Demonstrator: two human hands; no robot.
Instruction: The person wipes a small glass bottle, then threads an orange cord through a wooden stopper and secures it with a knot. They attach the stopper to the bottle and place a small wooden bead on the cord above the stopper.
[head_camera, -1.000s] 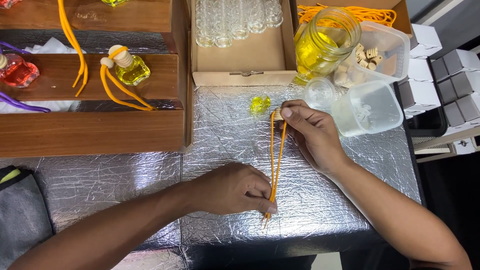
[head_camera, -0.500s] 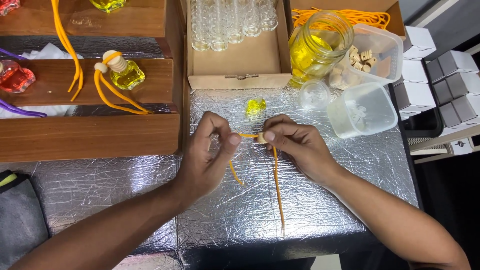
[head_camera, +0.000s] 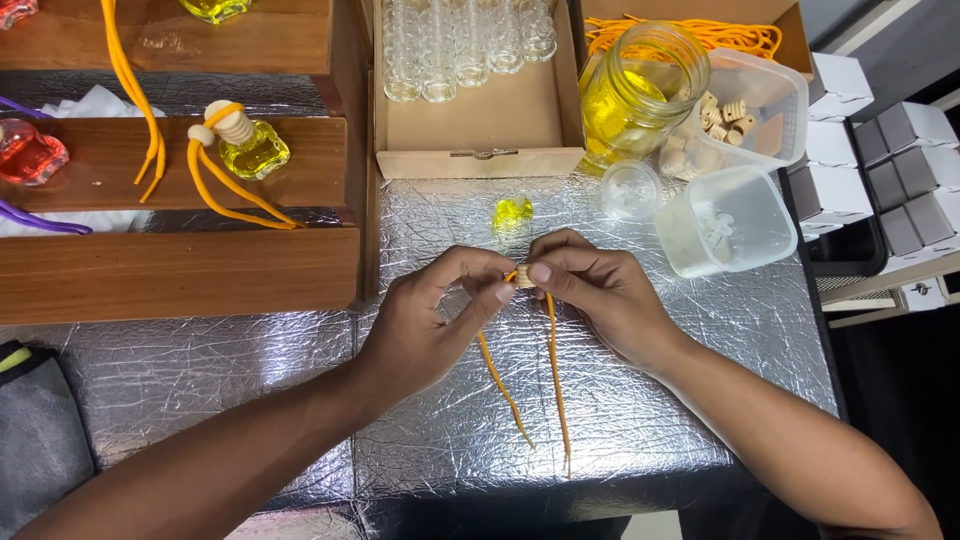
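Over the foil-covered worktop, my left hand and right hand pinch a small wooden cap threaded on an orange cord, fingers clenched on it.

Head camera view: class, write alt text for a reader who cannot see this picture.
Two bare hands, left hand and right hand, meet over a silver foil-covered table, pinching a small pale wooden cap threaded on an orange cord whose two ends trail toward the viewer. Beyond sits a small yellow glass bottle.
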